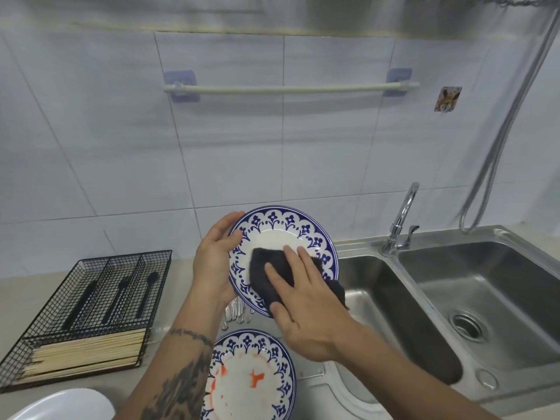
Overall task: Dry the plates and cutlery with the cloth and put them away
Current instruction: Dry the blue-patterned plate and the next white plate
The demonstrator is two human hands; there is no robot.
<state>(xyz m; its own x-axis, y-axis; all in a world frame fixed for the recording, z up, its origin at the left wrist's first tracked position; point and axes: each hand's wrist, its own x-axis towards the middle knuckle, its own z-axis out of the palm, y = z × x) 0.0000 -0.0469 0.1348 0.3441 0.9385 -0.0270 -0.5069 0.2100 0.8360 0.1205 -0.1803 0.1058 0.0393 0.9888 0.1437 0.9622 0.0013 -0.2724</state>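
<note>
My left hand (213,260) grips the left rim of a white plate with a blue flower border (285,230), holding it tilted up above the counter. My right hand (303,304) presses a dark cloth (266,274) flat against the plate's face with straight fingers, the thumb under the cloth's lower edge. A second blue-bordered plate (254,380) with orange smears lies flat on the counter below. Several pieces of metal cutlery (238,312) lie on the counter, partly hidden behind the raised plate.
A black wire cutlery tray (91,307) on the left holds black utensils and a stack of wooden chopsticks (88,356). A white dish (66,404) sits at the bottom left. A double steel sink (472,298) with a tap (401,219) is on the right. A towel rail (288,87) hangs on the tiled wall.
</note>
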